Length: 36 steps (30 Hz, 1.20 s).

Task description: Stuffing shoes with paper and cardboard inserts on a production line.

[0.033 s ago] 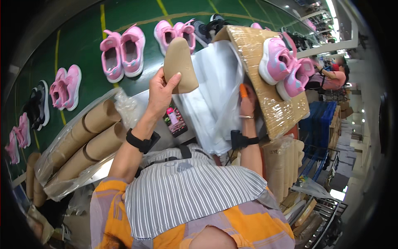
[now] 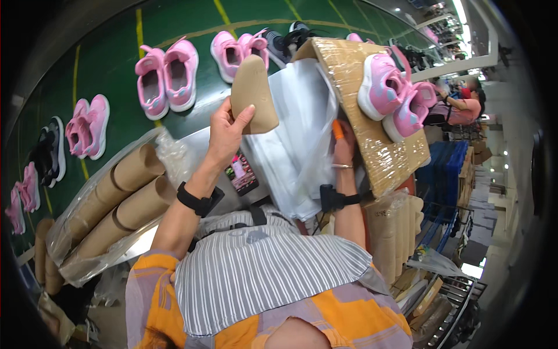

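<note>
Held in my left hand [image 2: 224, 131] is a curved, tan cardboard shoe insert [image 2: 254, 96], with the thumb across its lower part and the fingers behind. My right hand [image 2: 344, 145] reaches down beside the cardboard box flap [image 2: 378, 160], at the edge of a stack of white paper sheets [image 2: 290, 110]. An orange cover shows on one of its fingers; blur and shadow hide the rest, so its grip is unclear. Beyond the insert stands a pair of pink shoes [image 2: 238, 52]. Another pink pair [image 2: 395, 93] rests on top of the cardboard flap.
More pink shoes [image 2: 165, 78] and dark shoes [image 2: 52, 145] stand along the green conveyor surface [image 2: 116, 64]. Left of me, a clear plastic bag holds nested tan inserts [image 2: 122, 192]. A patterned phone [image 2: 241, 174] lies near my apron. A co-worker [image 2: 462, 107] is at far right.
The whole view has shifted slightly, with the shoes and cardboard flap now a little further left. My left hand still holds the insert; my right hand stays beside the flap.
</note>
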Each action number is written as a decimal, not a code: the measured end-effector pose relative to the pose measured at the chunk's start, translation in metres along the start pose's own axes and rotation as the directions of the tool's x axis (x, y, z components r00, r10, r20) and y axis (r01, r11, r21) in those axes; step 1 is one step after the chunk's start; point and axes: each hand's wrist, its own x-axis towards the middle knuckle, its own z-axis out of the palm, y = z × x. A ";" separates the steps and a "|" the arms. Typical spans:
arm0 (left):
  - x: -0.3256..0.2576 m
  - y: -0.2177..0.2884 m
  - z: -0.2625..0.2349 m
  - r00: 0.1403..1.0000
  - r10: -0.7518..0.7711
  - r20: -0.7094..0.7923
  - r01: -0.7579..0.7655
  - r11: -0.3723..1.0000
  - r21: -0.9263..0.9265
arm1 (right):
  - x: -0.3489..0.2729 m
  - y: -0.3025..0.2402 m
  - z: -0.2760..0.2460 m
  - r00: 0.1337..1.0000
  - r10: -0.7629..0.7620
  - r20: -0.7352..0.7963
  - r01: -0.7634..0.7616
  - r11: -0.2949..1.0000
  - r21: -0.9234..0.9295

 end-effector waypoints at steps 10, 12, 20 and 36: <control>-0.001 -0.052 0.048 0.998 -0.008 0.068 0.008 1.000 0.004 | -0.006 0.018 -0.023 0.999 0.035 0.008 -0.033 0.983 -0.180; -0.003 -0.054 0.047 0.998 0.024 0.054 -0.027 0.998 0.049 | -0.020 -0.005 -0.006 0.991 -0.010 0.135 -0.007 0.992 0.128; -0.006 -0.039 0.068 0.980 0.135 0.145 -0.191 0.835 0.516 | -0.026 -0.042 0.016 0.921 -0.285 0.265 0.347 0.911 -0.223; 0.010 -0.072 0.040 0.998 0.046 0.036 -0.058 0.820 0.569 | -0.025 -0.036 0.031 0.866 -0.365 0.341 0.439 0.883 -0.169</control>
